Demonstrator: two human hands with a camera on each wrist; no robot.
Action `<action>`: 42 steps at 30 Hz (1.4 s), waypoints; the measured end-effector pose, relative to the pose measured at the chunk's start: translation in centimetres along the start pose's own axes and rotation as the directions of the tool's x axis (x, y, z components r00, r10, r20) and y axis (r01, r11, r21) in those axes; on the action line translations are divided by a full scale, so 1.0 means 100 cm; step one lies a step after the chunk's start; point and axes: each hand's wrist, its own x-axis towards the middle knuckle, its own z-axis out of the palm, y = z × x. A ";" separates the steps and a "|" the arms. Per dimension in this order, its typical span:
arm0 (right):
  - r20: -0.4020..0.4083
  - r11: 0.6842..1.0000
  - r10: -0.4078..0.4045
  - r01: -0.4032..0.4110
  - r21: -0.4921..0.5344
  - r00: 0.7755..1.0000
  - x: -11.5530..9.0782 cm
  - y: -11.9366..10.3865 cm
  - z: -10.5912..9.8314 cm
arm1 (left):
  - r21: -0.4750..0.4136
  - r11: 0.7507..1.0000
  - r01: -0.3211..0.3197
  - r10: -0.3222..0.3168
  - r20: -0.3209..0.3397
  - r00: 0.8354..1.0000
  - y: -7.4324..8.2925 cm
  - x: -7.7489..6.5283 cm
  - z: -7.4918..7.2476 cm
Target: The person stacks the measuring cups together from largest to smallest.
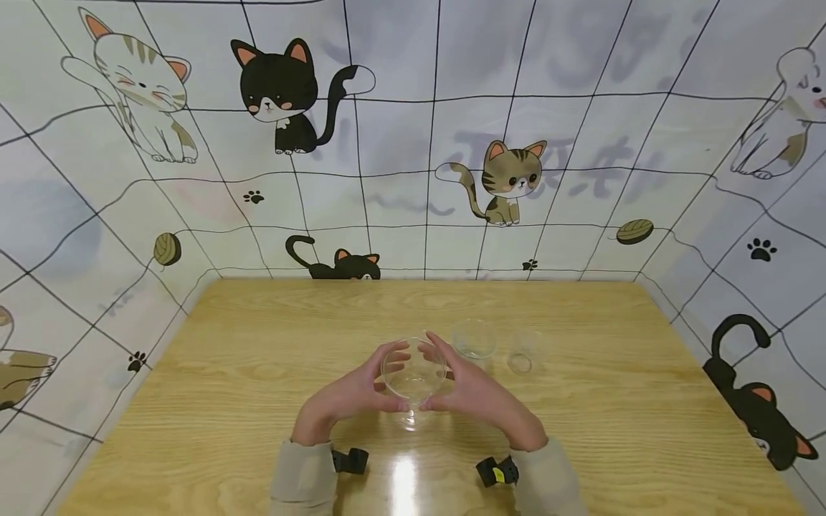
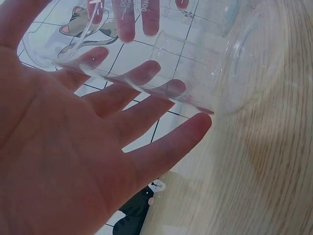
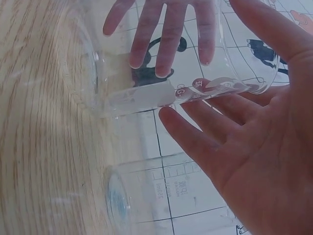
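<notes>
A large clear glass beaker (image 1: 414, 380) stands at the middle of the wooden table, between both hands. On its left side, my left hand (image 1: 351, 393) has straight, spread fingers along the glass, with the thumb toward the near side. My right hand (image 1: 477, 394) mirrors it on the right, its little fingertip (image 3: 168, 113) right at the wall of the beaker in the right wrist view. Through the glass, each wrist view shows the opposite hand's extended fingers. White printed markings show on the beaker wall.
A smaller glass beaker (image 1: 474, 350) stands behind and right of the hands. Farther right is a narrow clear glass vessel (image 1: 521, 362). Cat-printed sheeting (image 1: 400, 197) rises behind the table (image 1: 258, 322) and along both sides.
</notes>
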 end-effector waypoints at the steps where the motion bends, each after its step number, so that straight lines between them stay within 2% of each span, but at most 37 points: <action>1: 0.001 1.000 -0.010 0.010 -0.008 1.000 0.000 0.002 0.000 | 0.000 1.000 0.003 -0.003 0.004 1.000 0.005 -0.001 0.001; 5: 0.000 1.000 -0.012 0.012 -0.021 1.000 0.001 0.010 0.000 | -0.004 1.000 0.004 -0.004 0.013 1.000 0.017 -0.005 0.003; 9: -0.003 1.000 0.002 -0.002 -0.022 1.000 0.002 0.017 0.000 | -0.001 1.000 0.001 -0.001 0.013 1.000 0.017 -0.004 0.004; 17: -0.002 0.999 0.051 -0.051 -0.015 0.999 0.002 0.017 -0.004 | 0.028 1.000 0.000 0.000 0.004 1.000 0.020 -0.001 0.007; 21: 0.010 0.998 0.064 -0.064 -0.013 0.998 0.000 0.016 -0.005 | 0.048 0.999 -0.006 0.006 -0.001 1.000 0.018 0.001 0.008; 29: 0.019 0.998 0.068 -0.067 -0.021 0.998 -0.003 0.014 -0.008 | 0.085 0.996 -0.016 0.018 -0.017 1.000 -0.004 0.009 0.009; 42: 0.024 0.999 0.046 -0.046 -0.021 0.999 -0.003 0.018 -0.010 | 0.069 0.998 -0.003 0.005 -0.023 1.000 -0.003 0.011 0.014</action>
